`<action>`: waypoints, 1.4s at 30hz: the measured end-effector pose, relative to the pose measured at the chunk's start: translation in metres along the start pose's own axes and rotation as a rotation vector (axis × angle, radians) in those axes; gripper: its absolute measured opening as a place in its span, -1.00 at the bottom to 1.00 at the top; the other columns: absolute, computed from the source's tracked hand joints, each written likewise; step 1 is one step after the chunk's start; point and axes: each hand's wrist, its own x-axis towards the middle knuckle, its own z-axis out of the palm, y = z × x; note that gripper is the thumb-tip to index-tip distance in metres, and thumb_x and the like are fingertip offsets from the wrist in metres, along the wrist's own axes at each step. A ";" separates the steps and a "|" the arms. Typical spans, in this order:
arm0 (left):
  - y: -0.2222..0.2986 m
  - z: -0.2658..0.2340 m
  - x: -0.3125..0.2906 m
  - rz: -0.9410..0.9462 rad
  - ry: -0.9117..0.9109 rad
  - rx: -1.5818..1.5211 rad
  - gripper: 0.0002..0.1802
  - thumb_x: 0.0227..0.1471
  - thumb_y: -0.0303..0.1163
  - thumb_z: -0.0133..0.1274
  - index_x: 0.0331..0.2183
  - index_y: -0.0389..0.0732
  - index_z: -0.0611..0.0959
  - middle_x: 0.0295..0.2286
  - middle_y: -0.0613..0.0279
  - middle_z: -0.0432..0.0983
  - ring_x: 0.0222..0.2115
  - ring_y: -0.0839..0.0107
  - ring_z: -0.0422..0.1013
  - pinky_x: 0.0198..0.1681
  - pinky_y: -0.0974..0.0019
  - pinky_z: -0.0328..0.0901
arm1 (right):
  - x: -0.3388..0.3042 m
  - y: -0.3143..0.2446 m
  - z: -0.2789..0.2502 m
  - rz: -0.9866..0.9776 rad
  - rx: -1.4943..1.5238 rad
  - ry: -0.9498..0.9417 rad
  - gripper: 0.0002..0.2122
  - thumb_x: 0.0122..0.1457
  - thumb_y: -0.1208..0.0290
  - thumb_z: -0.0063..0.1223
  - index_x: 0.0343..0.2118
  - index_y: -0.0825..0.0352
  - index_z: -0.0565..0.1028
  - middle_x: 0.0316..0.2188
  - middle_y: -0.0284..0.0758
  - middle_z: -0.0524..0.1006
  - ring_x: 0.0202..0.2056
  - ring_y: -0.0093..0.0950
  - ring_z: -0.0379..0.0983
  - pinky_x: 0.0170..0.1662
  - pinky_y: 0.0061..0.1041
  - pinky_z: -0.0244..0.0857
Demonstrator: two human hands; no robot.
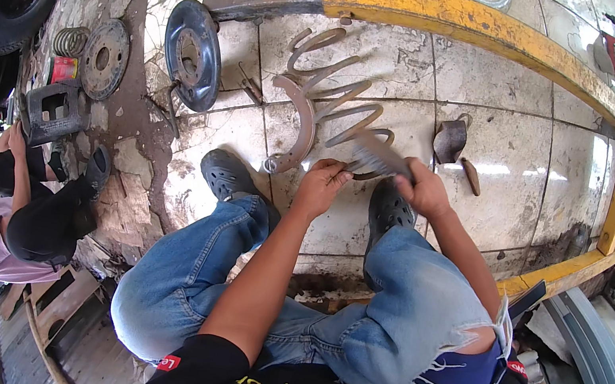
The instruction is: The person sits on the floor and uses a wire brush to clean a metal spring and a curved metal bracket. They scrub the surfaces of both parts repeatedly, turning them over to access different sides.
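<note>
My right hand (426, 192) is closed round a brush (381, 155), smeared by motion, its bristled end toward the left. In my left hand (322, 186) the fingers pinch a dark curved metal piece (362, 176), which the brush and right hand partly cover. The brush lies over or against that piece; contact cannot be made out. Just beyond my hands a rusty coil spring (343, 93) lies stretched along the tiles. Left of it rests a curved brown brake shoe (303, 131) with a ring at its near end.
A black round backing plate (192, 55) leans at the yellow metal frame (463, 20). Right of the spring lie a bent metal piece (451, 140) and a small brown piece (471, 176). Another person (8, 201) sits at far left, near a rusty disc (105, 59) and a tyre (21, 6).
</note>
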 end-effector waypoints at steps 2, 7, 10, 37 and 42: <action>0.006 0.002 -0.001 0.073 -0.022 0.090 -0.57 0.12 -0.16 0.12 -0.10 -0.28 0.63 -0.16 -0.03 0.49 -0.16 0.10 0.44 -0.05 0.24 0.31 | 0.002 0.024 -0.002 0.208 0.034 0.034 -0.63 0.21 0.01 -0.02 -0.19 0.26 0.38 -0.44 0.04 0.52 -0.33 0.11 0.45 -0.30 -0.05 0.32; 0.018 0.002 0.009 0.031 -0.046 0.062 -0.57 0.11 -0.14 0.12 -0.12 -0.29 0.64 -0.15 -0.03 0.50 -0.14 0.10 0.44 -0.04 0.25 0.31 | 0.007 0.011 -0.023 0.295 0.077 0.053 -0.63 0.21 0.02 -0.01 -0.22 0.28 0.40 -0.53 0.02 0.49 -0.39 0.10 0.45 -0.35 -0.09 0.32; 0.009 0.003 0.006 -0.021 -0.052 0.027 -0.57 0.10 -0.13 0.13 -0.13 -0.28 0.65 -0.15 -0.03 0.50 -0.14 0.11 0.44 -0.03 0.25 0.30 | -0.011 0.002 -0.012 0.145 0.064 -0.011 -0.62 0.19 -0.01 0.01 -0.24 0.26 0.40 -0.48 0.03 0.50 -0.35 0.08 0.46 -0.32 -0.10 0.33; 0.055 0.035 0.016 0.047 0.015 0.159 -0.68 0.22 -0.22 -0.06 -0.16 -0.29 0.51 -0.28 -0.16 0.48 -0.22 -0.12 0.40 -0.12 0.05 0.28 | -0.005 0.045 -0.009 0.524 0.370 0.251 -0.58 0.27 0.01 -0.04 -0.39 0.39 0.37 -0.63 -0.25 0.29 -0.50 -0.50 0.18 -0.39 -0.42 0.17; 0.028 0.020 0.016 0.078 -0.069 -0.044 -0.69 0.22 -0.22 -0.03 -0.16 -0.28 0.53 -0.25 -0.05 0.45 -0.18 0.05 0.35 -0.05 0.11 0.23 | -0.014 0.028 -0.014 0.400 0.245 0.202 -0.65 0.26 0.07 -0.01 -0.31 0.33 0.41 -0.65 -0.15 0.37 -0.57 -0.31 0.32 -0.45 -0.33 0.20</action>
